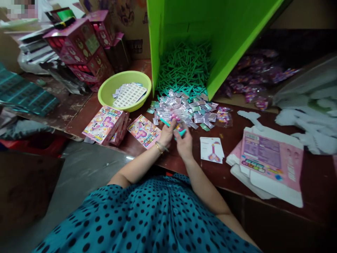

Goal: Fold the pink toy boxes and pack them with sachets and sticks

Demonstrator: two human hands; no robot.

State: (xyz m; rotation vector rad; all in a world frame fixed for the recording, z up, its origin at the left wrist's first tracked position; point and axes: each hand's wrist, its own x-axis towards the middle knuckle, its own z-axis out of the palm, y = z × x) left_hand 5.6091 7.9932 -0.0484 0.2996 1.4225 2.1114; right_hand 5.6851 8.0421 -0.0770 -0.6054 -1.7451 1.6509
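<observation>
My left hand [166,135], with bangles at the wrist, is closed on a clear bag of pink pieces [174,116]. A thin teal stick [165,122] pokes out beside its thumb. Close against it, my right hand [184,144] pinches another teal piece [181,133], perhaps a stick too; its lower part is hidden by the fingers. Just beyond both hands lies a heap of small silvery packets [184,105]. Left of them a printed colourful box [144,131] lies flat, and a stack of white printed sheets [211,150] sits to the right.
Green sticks [184,66] fill an upright-sided green bin [155,45] at the back. A yellow basin [105,89] holds printed sheets. Stacked boxes [104,124] stand at left, flattened pink cartons [273,158] at right, near a bag of colourful pieces [224,116].
</observation>
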